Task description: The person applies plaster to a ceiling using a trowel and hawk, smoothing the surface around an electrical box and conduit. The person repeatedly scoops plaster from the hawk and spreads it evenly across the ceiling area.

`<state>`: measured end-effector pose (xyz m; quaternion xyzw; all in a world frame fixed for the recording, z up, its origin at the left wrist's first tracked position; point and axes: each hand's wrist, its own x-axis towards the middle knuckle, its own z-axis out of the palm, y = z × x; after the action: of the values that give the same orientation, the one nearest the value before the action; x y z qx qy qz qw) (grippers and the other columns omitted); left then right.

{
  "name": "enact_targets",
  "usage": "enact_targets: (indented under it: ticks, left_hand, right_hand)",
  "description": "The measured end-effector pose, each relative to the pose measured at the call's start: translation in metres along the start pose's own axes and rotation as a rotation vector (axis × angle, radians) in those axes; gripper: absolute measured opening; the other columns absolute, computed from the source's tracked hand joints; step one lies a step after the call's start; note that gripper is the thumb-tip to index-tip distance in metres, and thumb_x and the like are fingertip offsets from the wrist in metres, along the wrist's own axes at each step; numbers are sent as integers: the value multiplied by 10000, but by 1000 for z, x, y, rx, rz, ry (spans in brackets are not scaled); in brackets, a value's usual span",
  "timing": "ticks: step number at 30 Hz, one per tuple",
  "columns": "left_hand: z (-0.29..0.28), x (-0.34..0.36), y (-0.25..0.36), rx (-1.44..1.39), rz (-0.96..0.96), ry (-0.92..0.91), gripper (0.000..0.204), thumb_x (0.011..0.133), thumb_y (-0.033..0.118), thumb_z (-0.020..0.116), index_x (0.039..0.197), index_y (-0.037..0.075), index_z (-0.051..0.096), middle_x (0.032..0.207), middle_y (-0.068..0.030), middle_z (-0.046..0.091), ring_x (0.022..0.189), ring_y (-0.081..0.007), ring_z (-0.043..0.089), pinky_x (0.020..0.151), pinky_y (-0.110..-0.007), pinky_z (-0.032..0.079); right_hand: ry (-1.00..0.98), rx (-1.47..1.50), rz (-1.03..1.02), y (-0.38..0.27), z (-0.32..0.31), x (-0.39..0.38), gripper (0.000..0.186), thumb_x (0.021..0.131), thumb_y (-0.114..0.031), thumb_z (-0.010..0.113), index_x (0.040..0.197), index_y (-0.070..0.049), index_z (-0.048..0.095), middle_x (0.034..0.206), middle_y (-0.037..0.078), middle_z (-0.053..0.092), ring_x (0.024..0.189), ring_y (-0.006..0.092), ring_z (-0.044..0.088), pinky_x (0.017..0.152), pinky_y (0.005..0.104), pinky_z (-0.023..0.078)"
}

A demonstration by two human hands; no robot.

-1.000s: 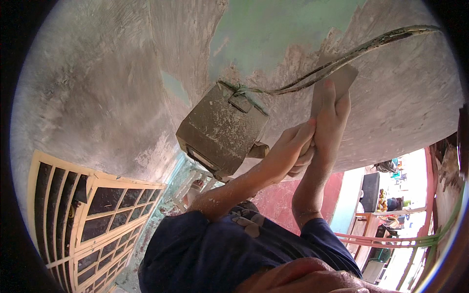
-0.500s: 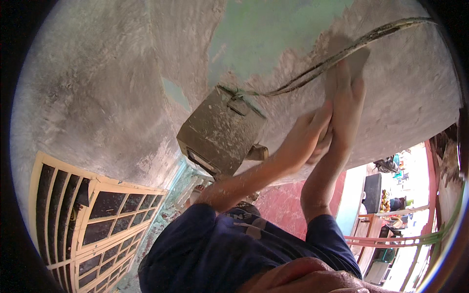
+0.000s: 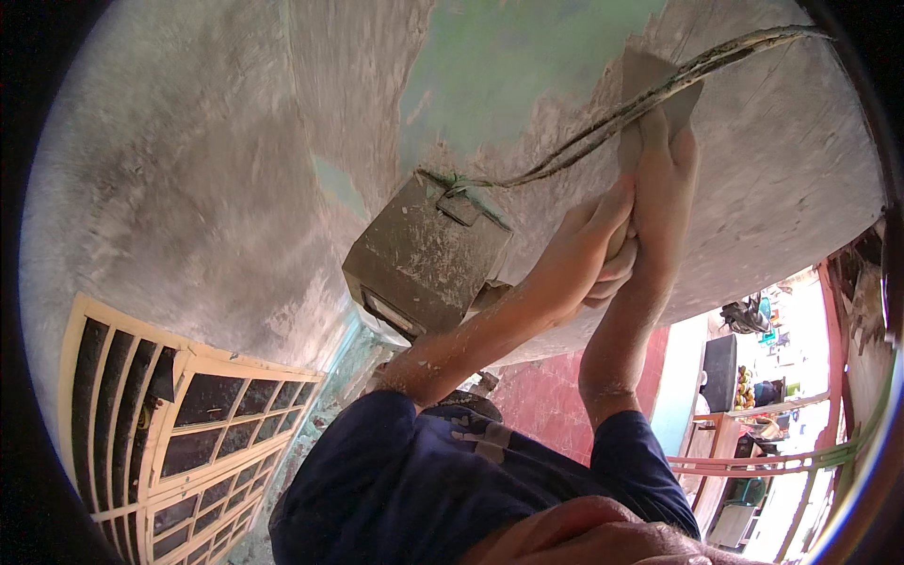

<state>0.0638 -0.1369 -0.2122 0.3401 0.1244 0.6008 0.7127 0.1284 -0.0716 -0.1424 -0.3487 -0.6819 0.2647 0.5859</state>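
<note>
A scraper (image 3: 648,70) with a flat grey blade lies against the grey plastered surface, partly behind a pair of dirty cables (image 3: 574,151). Closed around what looks like its handle is my left hand (image 3: 595,240); the handle is mostly hidden. My right hand (image 3: 667,169) is against the left one and reaches higher, its fingers pressed along the blade; its thumb is not clearly visible. Left of my hands, a dusty box-shaped fixture (image 3: 428,250) sticks out from the surface, and the cables run out of its top.
A patch of green paint (image 3: 518,66) shows amid the plaster. At lower left is a cream-framed window with bars (image 3: 235,414). A red wall (image 3: 546,395) stands beyond my arms. Pinkish tubes (image 3: 744,464) cross an opening at right, with household goods behind.
Both hands and the scraper have shifted slightly up and left along the surface. The blade looks sharper now, where it was blurred before. Both hands keep their hold.
</note>
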Motion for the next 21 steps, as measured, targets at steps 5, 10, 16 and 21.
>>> enact_targets:
  ticks: [5,10,16,21]
  left_hand:
    - [4,10,11,-23,-10,-19,562,1030,649,430,777,156,517,470,89,340,322,-41,240,311,-238,138]
    - [3,16,14,14,39,-62,571,1026,662,427,763,158,469,498,87,334,358,-44,244,342,-253,130]
    - [11,19,17,36,11,-8,619,1002,699,443,667,179,410,500,88,319,371,-43,240,360,-263,128]
    - [16,43,31,67,66,-84,545,1014,669,450,757,196,536,476,99,352,332,-41,248,331,-253,142]
  right_hand:
    - [-32,-48,-73,-14,0,13,329,1011,-281,529,1114,20,617,905,24,593,829,141,507,767,314,436]
    - [8,-59,-4,-11,-1,20,328,1008,-287,537,1147,-3,625,994,52,593,905,154,520,840,296,435]
    - [46,28,-185,-2,-9,3,262,1036,-189,479,1152,27,572,977,85,590,901,179,515,830,340,446]
    - [-46,-32,-233,-14,-17,31,236,1033,-160,480,1124,33,582,1017,74,608,920,168,518,835,317,443]
